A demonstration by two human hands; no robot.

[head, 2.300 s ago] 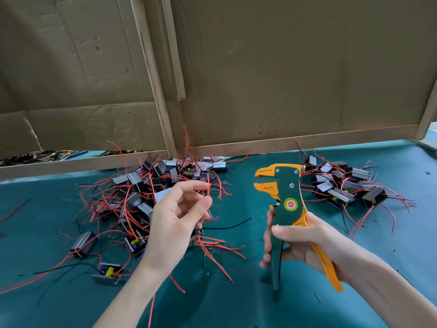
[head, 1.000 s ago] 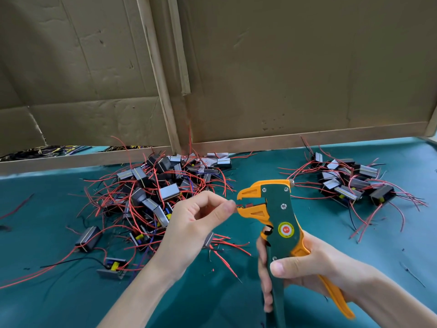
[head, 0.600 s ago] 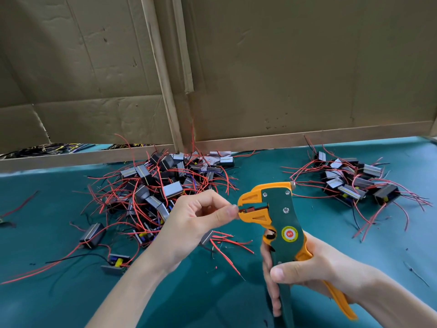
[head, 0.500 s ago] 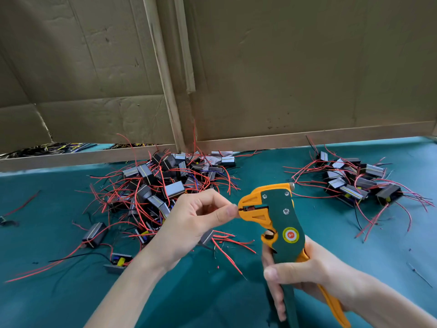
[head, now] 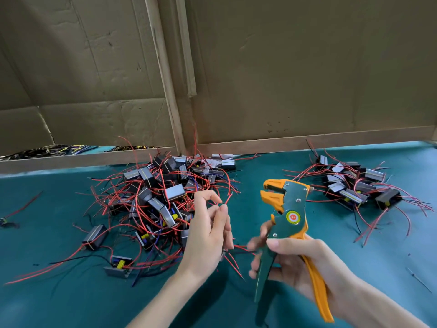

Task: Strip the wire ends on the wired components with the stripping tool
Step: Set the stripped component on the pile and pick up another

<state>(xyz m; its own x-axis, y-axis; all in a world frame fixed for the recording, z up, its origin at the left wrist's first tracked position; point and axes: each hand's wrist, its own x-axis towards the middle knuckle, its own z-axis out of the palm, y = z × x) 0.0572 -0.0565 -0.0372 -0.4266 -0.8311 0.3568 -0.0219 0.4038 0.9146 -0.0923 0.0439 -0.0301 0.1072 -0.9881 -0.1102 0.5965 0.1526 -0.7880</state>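
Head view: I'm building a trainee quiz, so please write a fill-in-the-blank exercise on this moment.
1. The hand gripping the stripper is the person's ___ one.
2. The other hand pinches a thin wire whose colour is ___.
3. The bigger pile of components lies on the stripper's ___ side.
4. The stripper's two handles are green and ___.

Missing words: right; red; left; orange.

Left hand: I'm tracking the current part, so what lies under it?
Beneath the left hand, red wires stick out over the teal mat; the palm covers any component body.
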